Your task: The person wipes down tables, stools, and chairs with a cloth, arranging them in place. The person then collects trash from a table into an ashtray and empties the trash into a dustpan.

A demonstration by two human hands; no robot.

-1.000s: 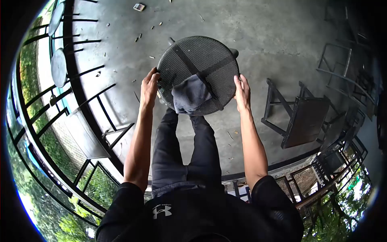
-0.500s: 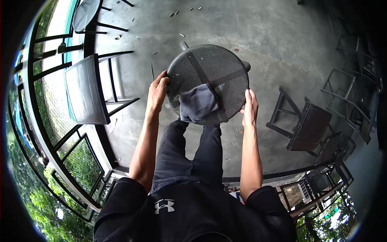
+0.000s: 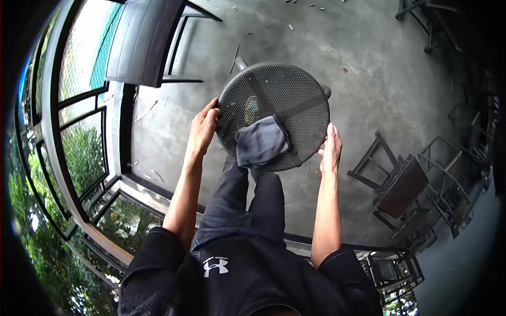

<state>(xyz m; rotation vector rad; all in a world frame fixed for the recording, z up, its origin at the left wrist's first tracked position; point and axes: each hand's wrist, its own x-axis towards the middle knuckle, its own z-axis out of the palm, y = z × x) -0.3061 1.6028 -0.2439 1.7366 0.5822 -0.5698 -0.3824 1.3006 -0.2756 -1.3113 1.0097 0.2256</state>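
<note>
A round black stool with a perforated seat [image 3: 284, 87] is held up in front of my legs, gripped at its two sides. My left hand [image 3: 203, 129] has its fingers on the left rim. On the right rim, my right hand [image 3: 331, 150] is closed at the edge, its thumb up along the side. A folded dark grey cloth [image 3: 261, 142] lies on the near left part of the seat. Most of the stool's legs are hidden under the seat.
A grey slatted table [image 3: 139, 42] stands at the upper left, beside a metal-framed mesh railing [image 3: 81, 152]. To the right are a folding chair with a dark brown seat [image 3: 403, 187] and metal frames [image 3: 448, 174]. Small litter lies on the concrete floor [image 3: 369, 68].
The view has turned and moved, so the slatted table now shows higher up and the floor litter has shifted. Both hands still hold the stool, with the cloth on it.
</note>
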